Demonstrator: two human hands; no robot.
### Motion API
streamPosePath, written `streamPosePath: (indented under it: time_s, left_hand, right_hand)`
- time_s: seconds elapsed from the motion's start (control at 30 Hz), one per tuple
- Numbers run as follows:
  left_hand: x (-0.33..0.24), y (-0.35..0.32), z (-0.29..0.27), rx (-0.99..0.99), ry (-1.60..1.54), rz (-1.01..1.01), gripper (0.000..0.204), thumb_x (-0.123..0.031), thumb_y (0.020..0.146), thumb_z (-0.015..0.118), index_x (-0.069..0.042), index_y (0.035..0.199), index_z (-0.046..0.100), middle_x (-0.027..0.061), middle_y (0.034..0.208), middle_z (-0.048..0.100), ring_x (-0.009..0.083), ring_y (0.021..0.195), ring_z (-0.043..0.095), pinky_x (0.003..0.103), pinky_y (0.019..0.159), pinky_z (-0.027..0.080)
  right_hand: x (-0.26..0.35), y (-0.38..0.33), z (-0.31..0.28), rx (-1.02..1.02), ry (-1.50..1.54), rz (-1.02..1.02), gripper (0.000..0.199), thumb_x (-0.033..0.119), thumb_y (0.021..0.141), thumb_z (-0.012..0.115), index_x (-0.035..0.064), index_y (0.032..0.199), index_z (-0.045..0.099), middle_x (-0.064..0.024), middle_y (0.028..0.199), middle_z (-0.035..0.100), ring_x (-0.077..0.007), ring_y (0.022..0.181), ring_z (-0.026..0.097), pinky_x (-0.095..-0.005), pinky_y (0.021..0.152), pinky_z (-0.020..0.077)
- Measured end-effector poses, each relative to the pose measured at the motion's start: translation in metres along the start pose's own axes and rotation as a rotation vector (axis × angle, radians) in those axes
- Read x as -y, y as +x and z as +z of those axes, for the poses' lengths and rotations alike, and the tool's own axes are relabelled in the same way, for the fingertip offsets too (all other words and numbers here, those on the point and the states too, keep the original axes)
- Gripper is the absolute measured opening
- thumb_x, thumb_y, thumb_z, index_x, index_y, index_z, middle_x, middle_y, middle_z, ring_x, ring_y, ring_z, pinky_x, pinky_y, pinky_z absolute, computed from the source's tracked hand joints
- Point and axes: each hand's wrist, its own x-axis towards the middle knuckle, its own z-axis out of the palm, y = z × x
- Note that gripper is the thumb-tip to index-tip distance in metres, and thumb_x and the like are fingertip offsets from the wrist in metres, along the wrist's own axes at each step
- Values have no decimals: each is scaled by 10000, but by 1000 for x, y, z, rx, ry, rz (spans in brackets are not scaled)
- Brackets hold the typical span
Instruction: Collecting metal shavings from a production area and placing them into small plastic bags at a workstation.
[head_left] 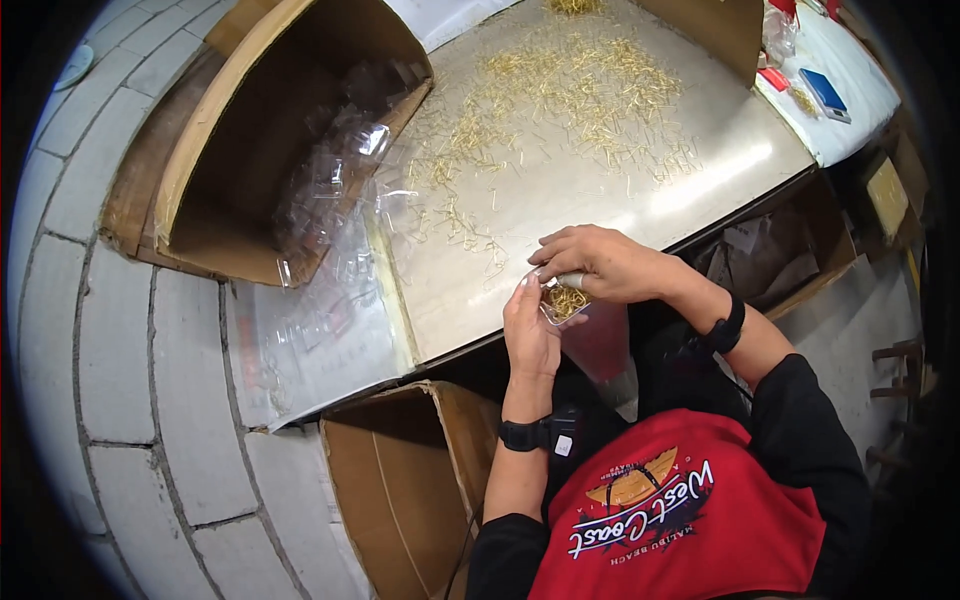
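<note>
Just off the table's front edge, my left hand is closed around a small clear plastic box. Thin gold-coloured metal pieces fill the box in a tangle. My right hand reaches over from the right, its fingers closed on the box's upper edge beside the left fingertips. A pale covering wraps one right finger. Whether a lid lies under these fingers I cannot tell. Many more loose gold pieces are spread over the metal tabletop, densest toward the far side.
A cardboard box lies on its side at the left, clear plastic boxes spilling from it. Below the table stands another open carton. On the right, a blue scale rests on a white-covered surface.
</note>
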Motion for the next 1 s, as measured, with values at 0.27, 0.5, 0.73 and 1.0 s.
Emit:
streamPosePath:
  time_s: [0.27,0.5,0.73,1.0]
  left_hand:
    - [1,-27,-8,-69,47,57,299,-173,940,407,21,1166,438,137,996,594,188,761,641,289,506,566]
    - [11,-44,-4,-73,-13,44,290,-170,934,429,13,1158,450,114,934,606,168,728,636,275,501,558]
    - [12,-58,-13,-92,63,62,337,-234,947,422,21,1164,461,131,1010,593,192,793,646,281,510,564]
    - [11,-67,-17,143,-155,4,368,-135,921,410,29,1249,381,172,1180,509,259,1011,581,417,749,558]
  right_hand:
    - [39,-27,7,73,-226,106,497,120,814,521,91,1299,413,-88,1360,400,-260,1310,294,-487,1051,245]
    - [51,-37,22,131,-358,182,578,191,841,490,151,1382,290,-19,1429,302,-264,1355,188,-572,1058,126]
    - [39,-44,5,-469,504,409,336,202,904,495,1,1171,523,-108,1035,607,-174,969,565,-290,864,429]
    - [36,-68,35,-287,912,735,114,60,807,617,-21,886,602,-44,738,616,-66,564,556,-198,487,444]
